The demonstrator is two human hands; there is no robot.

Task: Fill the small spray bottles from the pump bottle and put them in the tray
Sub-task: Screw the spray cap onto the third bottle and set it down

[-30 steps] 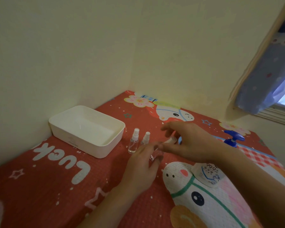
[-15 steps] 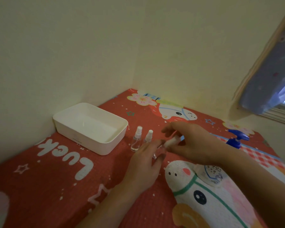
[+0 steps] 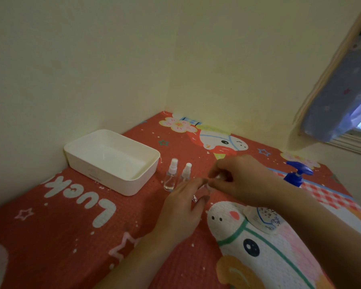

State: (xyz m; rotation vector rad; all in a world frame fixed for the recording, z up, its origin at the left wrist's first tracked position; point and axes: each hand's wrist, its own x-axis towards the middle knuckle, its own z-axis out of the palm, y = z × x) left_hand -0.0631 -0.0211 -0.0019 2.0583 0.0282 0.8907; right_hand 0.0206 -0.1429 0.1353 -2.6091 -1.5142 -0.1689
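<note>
Currently unscrewing cap from third bottle (image 3: 198,193). Left hand (image 3: 182,213) curled round bottle body, low over mat (image 3: 75,222); right hand (image 3: 241,180) pinching cap (image 3: 219,175). Keep bottle upright, twist cap only. Two capped bottles (image 3: 171,176) standing beside tray (image 3: 113,161); pump bottle (image 3: 296,176) behind right hand, within reach.

Under the fingers we note a red cartoon mat (image 3: 71,236), white lettering (image 3: 77,197) left of them. Just right of and below the fingertips, a round printed sticker (image 3: 265,220). Far right, above them, a blue curtain (image 3: 340,105); cream walls (image 3: 92,59) beyond.
</note>
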